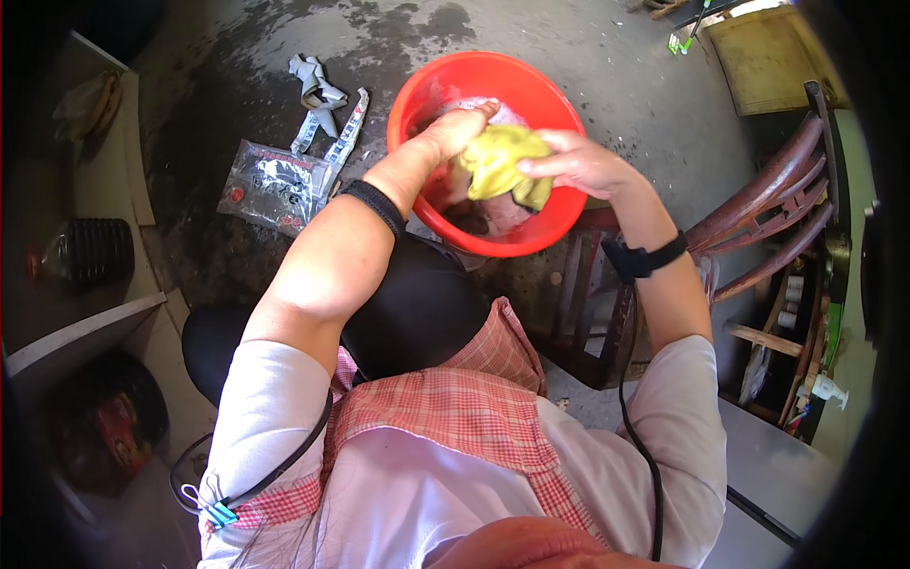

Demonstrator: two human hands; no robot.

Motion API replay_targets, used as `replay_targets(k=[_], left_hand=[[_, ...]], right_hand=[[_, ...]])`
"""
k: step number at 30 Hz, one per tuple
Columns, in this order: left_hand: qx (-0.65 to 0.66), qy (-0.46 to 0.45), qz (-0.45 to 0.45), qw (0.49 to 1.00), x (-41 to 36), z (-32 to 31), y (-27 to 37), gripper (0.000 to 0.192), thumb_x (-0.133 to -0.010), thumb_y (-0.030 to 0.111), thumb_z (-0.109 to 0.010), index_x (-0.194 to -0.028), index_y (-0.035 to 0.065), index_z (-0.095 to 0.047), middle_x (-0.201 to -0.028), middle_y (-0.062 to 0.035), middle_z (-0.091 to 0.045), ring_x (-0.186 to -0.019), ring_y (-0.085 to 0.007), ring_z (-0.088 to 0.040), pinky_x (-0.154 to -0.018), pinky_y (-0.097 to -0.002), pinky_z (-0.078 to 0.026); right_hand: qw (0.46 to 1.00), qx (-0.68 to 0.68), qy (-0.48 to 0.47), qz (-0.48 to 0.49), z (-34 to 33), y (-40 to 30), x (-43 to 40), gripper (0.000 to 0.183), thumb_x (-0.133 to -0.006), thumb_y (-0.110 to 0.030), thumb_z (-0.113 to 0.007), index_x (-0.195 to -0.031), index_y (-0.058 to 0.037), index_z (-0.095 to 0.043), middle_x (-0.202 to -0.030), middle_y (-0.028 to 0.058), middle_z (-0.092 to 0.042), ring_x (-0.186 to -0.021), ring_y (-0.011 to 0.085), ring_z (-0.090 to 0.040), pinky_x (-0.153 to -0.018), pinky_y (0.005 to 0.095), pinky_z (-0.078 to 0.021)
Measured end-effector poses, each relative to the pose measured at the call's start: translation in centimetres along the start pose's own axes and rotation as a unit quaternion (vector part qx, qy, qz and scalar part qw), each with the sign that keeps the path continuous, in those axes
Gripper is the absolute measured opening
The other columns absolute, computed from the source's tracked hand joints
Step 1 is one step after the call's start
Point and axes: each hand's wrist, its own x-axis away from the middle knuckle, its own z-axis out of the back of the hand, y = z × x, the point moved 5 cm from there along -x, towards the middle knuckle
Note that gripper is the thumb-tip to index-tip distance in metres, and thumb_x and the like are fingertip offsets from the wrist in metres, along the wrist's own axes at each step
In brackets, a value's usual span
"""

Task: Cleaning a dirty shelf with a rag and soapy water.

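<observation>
A red plastic basin (pixel 490 65) stands before me, with foamy, cloudy water (pixel 506 213) inside. Both my hands are over it, at either side of a wet, bunched yellow cloth (pixel 501 162). My right hand (pixel 576 165) grips the cloth's right side between thumb and fingers. At its upper left is my left hand (pixel 461 131), palm and thumb against the cloth; how its fingers close on it is partly hidden. Something dark shows below the cloth, in the basin, too unclear to name.
A clear plastic bag with writing (pixel 274 186) and crumpled packing strips (pixel 316 92) lie on the wet concrete floor. A dark wooden chair (pixel 768 185) stands at right. Shelving (pixel 138 163) at left holds a large bottle (pixel 92 252). Black cables hang beside both my arms.
</observation>
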Motion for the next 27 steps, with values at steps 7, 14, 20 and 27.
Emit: replay_targets(k=[7, 14, 20, 27], left_hand=[[0.301, -0.186, -0.033, 0.935, 5.2, -3.0, 4.3, 0.064, -0.092, 0.065, -0.040, -0.134, 0.0181, -0.050, -0.128, -0.0081, -0.057, -0.113, -0.0254, -0.059, -0.089, -0.0475, -0.052], [0.291, -0.140, -0.099, 0.941, 5.0, -3.2, 3.6, 0.047, -0.081, 0.038, -0.074, -0.118, 0.0160, -0.056, -0.111, -0.0019, -0.060, -0.102, -0.0180, -0.060, -0.083, -0.0417, -0.056], [0.300, -0.103, -0.077, 0.945, 2.5, -1.1, 1.8, 0.031, -0.077, 0.009, -0.069, -0.106, 0.0095, -0.059, -0.091, -0.0026, -0.062, -0.074, -0.0117, -0.061, -0.057, -0.0265, -0.053], [0.017, -0.164, 0.010, 0.986, 4.9, -4.0, 2.1, 0.017, -0.073, 0.009, -0.072, -0.088, 0.0093, -0.063, -0.070, 0.0020, -0.054, -0.056, -0.0076, -0.048, -0.044, -0.0236, -0.037]], right_hand=[[0.942, -0.197, 0.106, 0.249, 1.3, -3.6, 0.4, 0.035, -0.092, -0.013, -0.062, -0.124, -0.0020, -0.051, -0.119, 0.0072, -0.061, -0.109, 0.0176, -0.060, -0.094, 0.0366, -0.0487], [0.976, 0.070, 0.145, 0.146, -0.5, 0.1, -2.4, 0.049, -0.079, 0.009, -0.048, -0.127, 0.0024, -0.047, -0.118, 0.0103, -0.058, -0.093, 0.0165, -0.061, -0.082, 0.0295, -0.0506], [0.767, 0.548, 0.254, 0.216, 3.4, -1.3, 0.3, 0.069, -0.074, 0.009, -0.053, -0.138, -0.0134, -0.043, -0.154, 0.0113, -0.027, -0.125, 0.0304, -0.049, -0.101, 0.0390, -0.0427], [0.647, 0.681, 0.200, 0.279, 0.3, -1.5, -2.3, 0.072, -0.078, -0.008, -0.063, -0.144, -0.0256, -0.037, -0.142, 0.0130, -0.039, -0.129, 0.0348, -0.042, -0.101, 0.0453, -0.0434]])
